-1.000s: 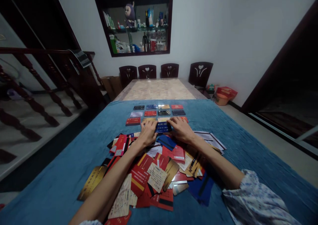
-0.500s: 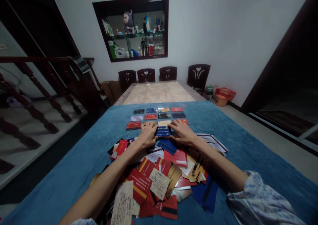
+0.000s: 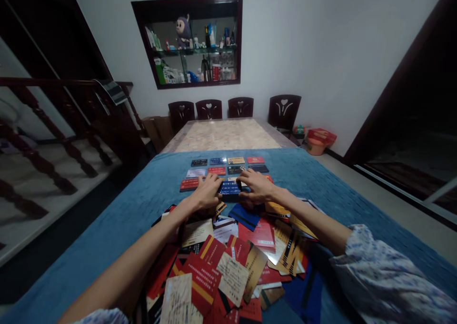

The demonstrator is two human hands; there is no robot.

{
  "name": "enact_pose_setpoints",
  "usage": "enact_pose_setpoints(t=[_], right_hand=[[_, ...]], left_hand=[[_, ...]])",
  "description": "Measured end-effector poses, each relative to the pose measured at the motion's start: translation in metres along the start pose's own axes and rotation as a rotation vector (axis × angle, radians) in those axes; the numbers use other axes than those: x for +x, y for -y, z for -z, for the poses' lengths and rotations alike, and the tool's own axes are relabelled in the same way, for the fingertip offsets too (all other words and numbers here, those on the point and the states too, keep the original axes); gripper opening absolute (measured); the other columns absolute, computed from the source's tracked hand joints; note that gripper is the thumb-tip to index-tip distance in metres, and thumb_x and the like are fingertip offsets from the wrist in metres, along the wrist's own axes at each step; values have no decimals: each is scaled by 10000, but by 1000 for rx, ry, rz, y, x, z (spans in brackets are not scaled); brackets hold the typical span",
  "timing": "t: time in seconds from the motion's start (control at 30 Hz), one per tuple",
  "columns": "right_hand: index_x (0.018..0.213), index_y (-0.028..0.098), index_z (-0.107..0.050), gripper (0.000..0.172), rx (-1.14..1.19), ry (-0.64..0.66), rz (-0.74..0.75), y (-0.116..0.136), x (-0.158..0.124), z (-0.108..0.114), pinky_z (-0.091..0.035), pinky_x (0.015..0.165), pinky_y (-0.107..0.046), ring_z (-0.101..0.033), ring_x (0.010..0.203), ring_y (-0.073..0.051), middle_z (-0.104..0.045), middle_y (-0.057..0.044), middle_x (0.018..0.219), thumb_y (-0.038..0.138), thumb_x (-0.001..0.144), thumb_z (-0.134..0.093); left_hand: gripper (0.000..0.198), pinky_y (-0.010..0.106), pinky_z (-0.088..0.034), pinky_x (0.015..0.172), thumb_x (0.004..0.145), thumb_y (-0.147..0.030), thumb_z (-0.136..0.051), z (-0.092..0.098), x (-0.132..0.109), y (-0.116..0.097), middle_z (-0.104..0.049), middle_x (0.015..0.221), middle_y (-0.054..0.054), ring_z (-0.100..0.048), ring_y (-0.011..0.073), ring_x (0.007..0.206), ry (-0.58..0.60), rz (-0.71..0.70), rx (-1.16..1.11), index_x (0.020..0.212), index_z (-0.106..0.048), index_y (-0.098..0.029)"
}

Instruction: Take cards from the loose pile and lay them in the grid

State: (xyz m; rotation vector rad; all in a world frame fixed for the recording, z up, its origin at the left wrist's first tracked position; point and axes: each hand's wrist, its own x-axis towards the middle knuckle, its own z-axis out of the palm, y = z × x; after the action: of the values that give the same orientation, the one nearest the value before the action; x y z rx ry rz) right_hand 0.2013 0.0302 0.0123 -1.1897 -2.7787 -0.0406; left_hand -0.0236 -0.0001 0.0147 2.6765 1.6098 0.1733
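Between my two hands is a stack of cards with a blue card (image 3: 230, 187) on top, its dark front edge facing me. My left hand (image 3: 207, 191) grips the left side of this stack with bent fingers. On the right side, the fingers and thumb of my right hand (image 3: 257, 187) close on it. Behind it, cards lie in rows, among them a red card (image 3: 188, 186), a white card (image 3: 196, 173) and a yellow card (image 3: 236, 161). Closer to me spreads a loose, overlapping heap of cards, with a red card (image 3: 202, 281) and a cream card (image 3: 233, 277) on top.
A blue cloth (image 3: 117, 224) covers the near part of the table; the stone tabletop (image 3: 224, 133) shows beyond it. Several dark chairs (image 3: 284, 110) stand at the far end. A wooden railing (image 3: 53, 138) runs along the left, and an orange bucket (image 3: 315, 146) sits on the floor at right.
Both hands and the blue-topped stack have shifted slightly left and nearer to me. The view has moved a little as well. Both hands keep their hold.
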Motion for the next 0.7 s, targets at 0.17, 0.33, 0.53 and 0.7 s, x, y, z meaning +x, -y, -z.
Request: enact_pose_setpoints(t=[0.17, 0.33, 0.53, 0.7], right_hand=[[1172, 176, -656, 385, 30, -20, 26, -11, 21, 1, -449, 856, -379, -511, 1148, -296, -609, -139, 1191, 388, 852, -693], [1170, 164, -676, 413, 66, -66, 89, -26, 47, -2, -452, 892, -387, -539, 1121, -298, -622, -148, 1167, 399, 831, -711], [1167, 127, -677, 408, 34, -49, 101, -34, 70, -2, -429, 948, -388, -529, 1143, -300, -622, -166, 1177, 367, 839, -710], [1143, 154, -679, 372, 0, -32, 60, -37, 86, 1, -431, 886, -345, -530, 1107, -275, -618, -138, 1163, 387, 853, -699]], left_hand=[[362, 535, -357, 995, 783, -173, -594, 4, 14, 15, -570, 1231, 140, -475, 329, 1181, 5, 24, 31, 1145, -605, -197], [341, 536, -360, 991, 786, -178, -581, 5, 29, 33, -576, 1214, 136, -480, 330, 1158, -23, 35, 26, 1123, -621, -208], [393, 540, -344, 993, 772, -203, -592, 8, 44, 47, -572, 1217, 139, -466, 334, 1179, -5, 53, 47, 1164, -616, -202], [433, 539, -330, 994, 765, -194, -578, 10, 57, 60, -573, 1226, 143, -454, 341, 1188, -17, 71, 43, 1196, -619, -197]])
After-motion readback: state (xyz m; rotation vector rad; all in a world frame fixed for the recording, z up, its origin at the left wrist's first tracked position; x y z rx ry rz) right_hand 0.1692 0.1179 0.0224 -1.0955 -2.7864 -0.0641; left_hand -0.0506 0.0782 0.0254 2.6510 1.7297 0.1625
